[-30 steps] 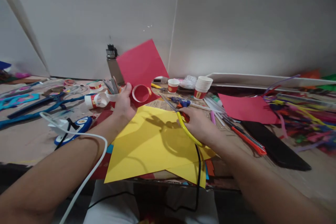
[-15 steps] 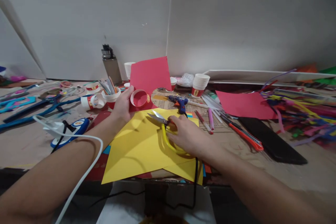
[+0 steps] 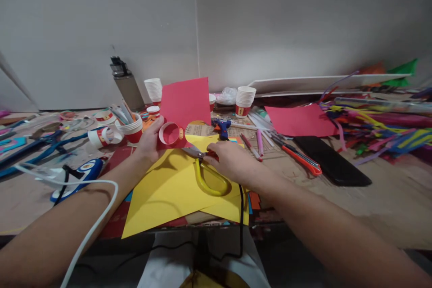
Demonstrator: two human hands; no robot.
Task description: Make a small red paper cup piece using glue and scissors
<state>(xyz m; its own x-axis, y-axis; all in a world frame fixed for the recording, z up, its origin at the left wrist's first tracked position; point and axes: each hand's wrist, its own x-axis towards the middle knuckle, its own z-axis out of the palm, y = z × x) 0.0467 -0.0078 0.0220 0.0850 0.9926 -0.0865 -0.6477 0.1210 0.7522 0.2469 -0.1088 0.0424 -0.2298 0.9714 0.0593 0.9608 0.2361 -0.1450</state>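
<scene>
My left hand [image 3: 150,141] grips a red paper sheet [image 3: 186,101] with a red-and-white paper cup ring [image 3: 171,135] against its lower part. In my right hand [image 3: 226,159] are scissors with yellow handles [image 3: 212,184]; their blades [image 3: 192,150] point left, at the lower edge of the red paper near the ring. Below both hands lie yellow paper sheets [image 3: 158,198]. Just beyond my right hand rests a blue glue gun [image 3: 222,128].
Paper cups [image 3: 245,101] are stacked behind, near a bottle [image 3: 128,87]. Pens stand in a cup [image 3: 131,128] at left. On the right lie a red cutter [image 3: 302,159], a black phone [image 3: 332,162], red paper [image 3: 300,120] and colourful strips [image 3: 381,126]. A white cable [image 3: 101,216] crosses my left forearm.
The scissors have moved left, up to the red paper's lower edge, and their blades are closer together. The camera view has shifted, so the table's things appear further left.
</scene>
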